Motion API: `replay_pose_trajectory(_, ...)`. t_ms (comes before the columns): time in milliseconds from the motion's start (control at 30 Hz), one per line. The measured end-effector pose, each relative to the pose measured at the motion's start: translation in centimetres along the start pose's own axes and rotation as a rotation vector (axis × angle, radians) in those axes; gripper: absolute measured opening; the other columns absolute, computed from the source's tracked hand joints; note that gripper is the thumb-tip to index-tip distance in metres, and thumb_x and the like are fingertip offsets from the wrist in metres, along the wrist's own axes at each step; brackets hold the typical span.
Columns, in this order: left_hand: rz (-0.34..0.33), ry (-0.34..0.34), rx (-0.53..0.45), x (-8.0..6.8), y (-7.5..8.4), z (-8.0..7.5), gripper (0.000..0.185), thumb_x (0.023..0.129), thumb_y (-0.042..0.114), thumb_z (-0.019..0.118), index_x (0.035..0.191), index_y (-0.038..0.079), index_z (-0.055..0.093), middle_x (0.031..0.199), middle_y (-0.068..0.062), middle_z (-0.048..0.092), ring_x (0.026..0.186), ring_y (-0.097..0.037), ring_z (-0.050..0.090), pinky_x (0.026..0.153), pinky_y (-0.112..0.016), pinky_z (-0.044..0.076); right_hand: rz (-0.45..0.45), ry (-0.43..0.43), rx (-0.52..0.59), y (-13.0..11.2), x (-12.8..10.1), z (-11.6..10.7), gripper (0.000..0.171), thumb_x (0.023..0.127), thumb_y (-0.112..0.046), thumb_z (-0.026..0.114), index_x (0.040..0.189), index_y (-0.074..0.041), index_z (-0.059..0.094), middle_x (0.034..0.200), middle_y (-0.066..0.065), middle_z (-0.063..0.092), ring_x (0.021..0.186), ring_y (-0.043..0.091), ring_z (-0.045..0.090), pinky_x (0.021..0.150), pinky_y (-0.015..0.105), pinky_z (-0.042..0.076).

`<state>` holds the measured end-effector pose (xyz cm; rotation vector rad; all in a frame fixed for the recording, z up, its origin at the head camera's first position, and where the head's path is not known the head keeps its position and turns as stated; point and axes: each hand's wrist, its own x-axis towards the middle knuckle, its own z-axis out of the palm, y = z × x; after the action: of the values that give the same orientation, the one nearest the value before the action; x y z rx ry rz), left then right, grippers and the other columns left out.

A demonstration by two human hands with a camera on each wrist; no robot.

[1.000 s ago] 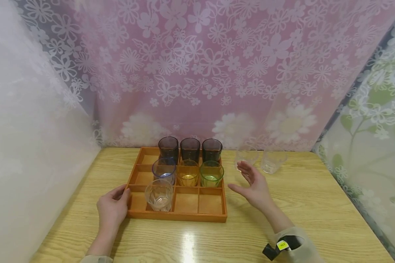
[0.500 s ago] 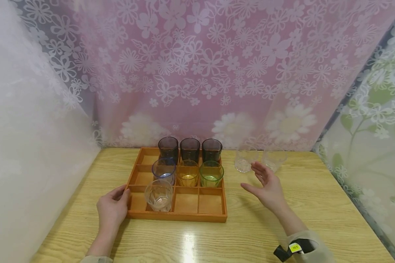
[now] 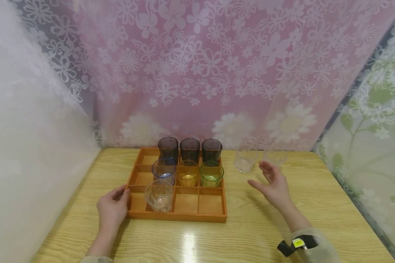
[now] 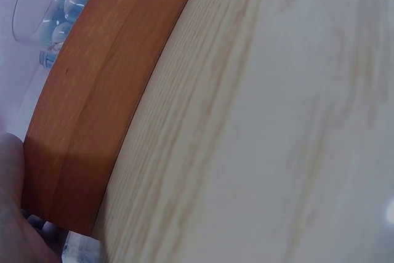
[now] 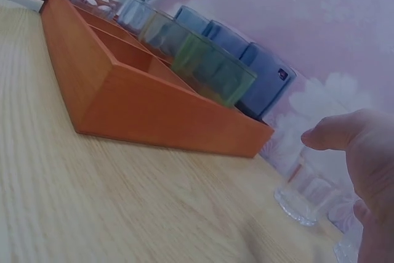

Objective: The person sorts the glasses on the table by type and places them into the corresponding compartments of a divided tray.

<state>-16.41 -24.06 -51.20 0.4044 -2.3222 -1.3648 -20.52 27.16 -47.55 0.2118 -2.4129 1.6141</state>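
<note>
An orange wooden tray [image 3: 210,204] with square compartments lies on the table. Its back row holds three dark glasses [image 3: 190,149]. The middle row holds a blue glass [image 3: 164,170], an amber glass [image 3: 188,172] and a green glass [image 3: 211,173]. A clear glass [image 3: 159,195] stands in the front row. My left hand [image 3: 113,206] grips the tray's front left corner, thumb on the rim. My right hand [image 3: 274,184] hovers open, palm facing left, just in front of two clear glasses [image 3: 245,159] standing on the table right of the tray. The right wrist view shows this hand [image 5: 369,164] near one clear glass [image 5: 305,192].
The wooden table [image 3: 217,241] is walled by floral curtains [image 3: 197,73] at the back and on both sides. Two front tray compartments and the left column stand bare. Light glares off the table's front edge [image 3: 188,246]. The tray wall [image 4: 104,90] fills the left wrist view.
My right hand has drifted right and away from me, from beside the tray toward the two clear glasses. The left hand and the tray have stayed still.
</note>
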Motion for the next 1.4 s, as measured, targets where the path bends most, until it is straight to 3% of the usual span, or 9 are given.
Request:
replay_pose_trajectory(133, 0.001, 0.001, 0.002, 0.0, 0.0, -0.1, 0.026, 0.102, 0.012, 0.072, 0.122, -0.004, 0.077, 0.113, -0.022, 0.076, 0.099, -0.034, 0.075, 0.066, -0.006, 0.05, 0.021, -0.007, -0.03, 0.6, 1.0, 0.0, 0.091, 0.088, -0.006, 0.088, 0.158, 0.009, 0.032, 0.156, 0.032, 0.042, 0.146, 0.047, 0.04, 0.119, 0.049, 0.035)
replay_pose_trajectory(233, -0.003, 0.0, -0.003, 0.0, 0.1, -0.1, 0.026, 0.102, 0.012, 0.072, 0.121, -0.005, 0.077, 0.113, -0.023, 0.076, 0.1, -0.034, 0.074, 0.066, -0.007, 0.05, 0.043, -0.021, -0.031, 1.1, 1.7, 0.2, 0.095, 0.088, -0.008, 0.088, 0.159, 0.011, 0.028, 0.159, 0.034, 0.037, 0.148, 0.049, 0.036, 0.12, 0.056, 0.032)
replay_pose_trajectory(667, -0.009, 0.006, -0.003, 0.1, 0.4, 0.0, 0.024, 0.102, 0.01, 0.072, 0.121, -0.004, 0.077, 0.113, -0.022, 0.076, 0.099, -0.034, 0.074, 0.067, -0.006, 0.05, 0.142, -0.037, -0.034, 3.2, 4.2, 1.8, 0.107, 0.09, -0.018, 0.088, 0.165, 0.008, 0.016, 0.167, 0.031, 0.025, 0.155, 0.045, 0.025, 0.124, 0.053, 0.025)
replay_pose_trajectory(1167, -0.007, 0.002, -0.002, 0.2, 0.5, 0.0, 0.023, 0.101, 0.009, 0.072, 0.119, -0.004, 0.078, 0.112, -0.022, 0.077, 0.099, -0.034, 0.075, 0.067, -0.007, 0.05, 0.176, 0.037, -0.032, 3.8, 6.6, 3.5, 0.103, 0.09, -0.031, 0.089, 0.163, 0.004, 0.026, 0.167, 0.025, 0.032, 0.153, 0.043, 0.031, 0.124, 0.05, 0.028)
replay_pose_trajectory(1400, -0.023, -0.004, 0.003, 0.1, 0.3, -0.1, 0.024, 0.102, 0.011, 0.072, 0.12, -0.003, 0.078, 0.112, -0.022, 0.077, 0.098, -0.034, 0.075, 0.066, -0.008, 0.051, 0.172, 0.079, -0.038, 3.8, 7.3, 4.0, 0.098, 0.09, -0.028, 0.089, 0.162, 0.002, 0.029, 0.162, 0.023, 0.04, 0.148, 0.042, 0.039, 0.121, 0.054, 0.031)
